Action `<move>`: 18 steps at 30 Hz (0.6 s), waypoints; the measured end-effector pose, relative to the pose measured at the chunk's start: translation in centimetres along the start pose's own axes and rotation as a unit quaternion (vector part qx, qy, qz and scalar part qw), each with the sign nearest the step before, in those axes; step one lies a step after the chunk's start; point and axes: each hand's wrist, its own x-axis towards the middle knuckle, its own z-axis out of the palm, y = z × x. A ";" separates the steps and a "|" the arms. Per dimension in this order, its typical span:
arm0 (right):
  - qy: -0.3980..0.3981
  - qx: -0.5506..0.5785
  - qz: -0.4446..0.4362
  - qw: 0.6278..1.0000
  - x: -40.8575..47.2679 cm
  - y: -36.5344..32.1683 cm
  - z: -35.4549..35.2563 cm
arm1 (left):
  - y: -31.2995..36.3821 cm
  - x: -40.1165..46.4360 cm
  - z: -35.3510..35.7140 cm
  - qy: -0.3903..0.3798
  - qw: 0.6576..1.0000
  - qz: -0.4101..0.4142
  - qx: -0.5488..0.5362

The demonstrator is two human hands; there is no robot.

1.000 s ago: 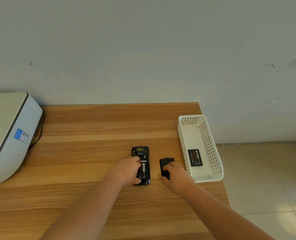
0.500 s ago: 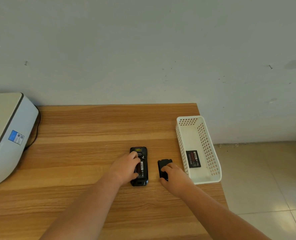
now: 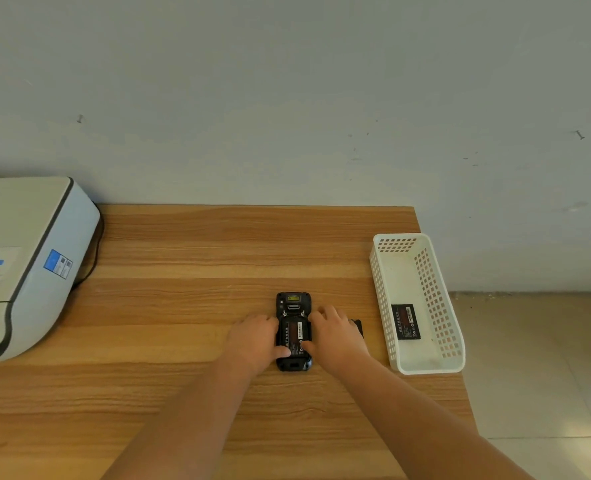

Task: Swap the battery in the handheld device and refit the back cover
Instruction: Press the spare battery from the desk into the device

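The black handheld device (image 3: 293, 306) lies face down on the wooden table (image 3: 183, 258), its back open with a battery (image 3: 298, 332) in the bay. My left hand (image 3: 254, 339) grips its left side, thumb on the lower part of the battery. My right hand (image 3: 335, 332) holds the right side, thumb also on the battery. The black back cover (image 3: 358, 327) lies flat just right of the device, mostly hidden behind my right hand. A second battery (image 3: 406, 322) lies in the white basket (image 3: 436, 306).
A white printer (image 3: 20, 265) with a dark cable stands at the table's left. The perforated basket sits at the table's right edge, beyond which is tiled floor (image 3: 543, 358). A pale wall rises behind the table.
My right hand left the back cover and moved left onto the device. The left hand stayed on the device. The cover remains on the table.
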 end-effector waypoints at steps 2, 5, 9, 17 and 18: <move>-0.007 -0.017 -0.001 1.000 0.2 -0.1 0.3 | 0.3 0.2 0.0 -0.005 1.000 -0.002 0.022; -0.005 -0.021 0.002 1.000 0.2 -0.2 0.7 | 0.5 0.4 0.1 -0.024 0.999 -0.009 0.046; -0.002 -0.033 0.000 0.999 0.2 -0.2 0.5 | 0.6 0.2 -0.1 -0.017 0.998 -0.010 0.054; -0.002 -0.052 -0.039 0.998 0.1 -0.3 0.5 | 0.9 0.1 -0.3 0.001 0.996 0.063 0.071; -0.004 -0.052 -0.032 0.998 0.0 -0.3 0.7 | 0.9 0.1 -0.2 -0.002 0.995 0.062 0.072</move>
